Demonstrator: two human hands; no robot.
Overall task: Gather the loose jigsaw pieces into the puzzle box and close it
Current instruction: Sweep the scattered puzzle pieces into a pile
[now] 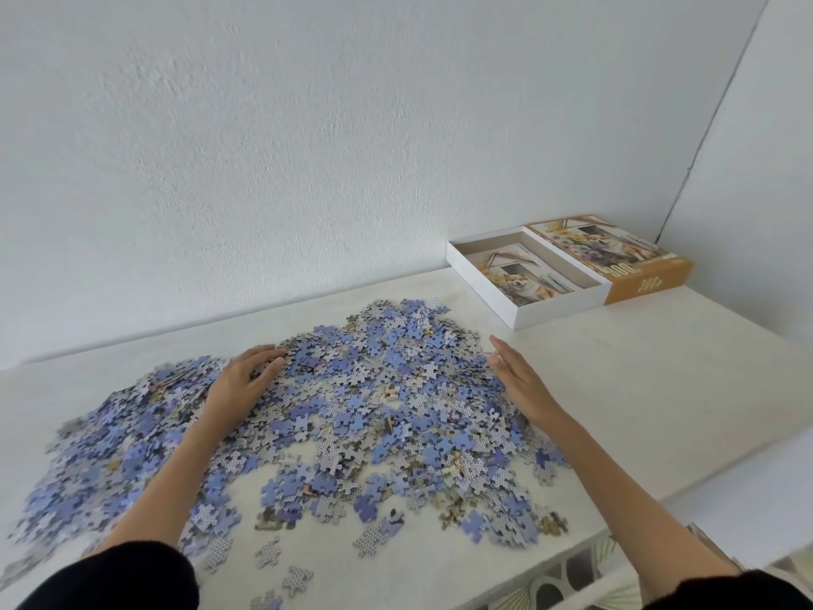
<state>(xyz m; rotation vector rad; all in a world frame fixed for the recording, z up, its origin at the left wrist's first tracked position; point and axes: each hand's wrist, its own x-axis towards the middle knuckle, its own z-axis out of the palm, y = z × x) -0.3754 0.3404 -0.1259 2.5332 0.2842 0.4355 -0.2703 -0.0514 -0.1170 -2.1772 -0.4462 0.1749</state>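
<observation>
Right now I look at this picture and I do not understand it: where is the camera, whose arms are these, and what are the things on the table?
There is no machine here. A person wears one camera on the head, looking forward and down, so the two arms are their own. The left hand rests on a wide heap of loose jigsaw pieces, blue and grey. The right hand lies with straight fingers against the heap's right edge. Neither hand holds anything. On the white table, far right by the wall, the open puzzle box sits with a printed picture inside and its lid beside it.
</observation>
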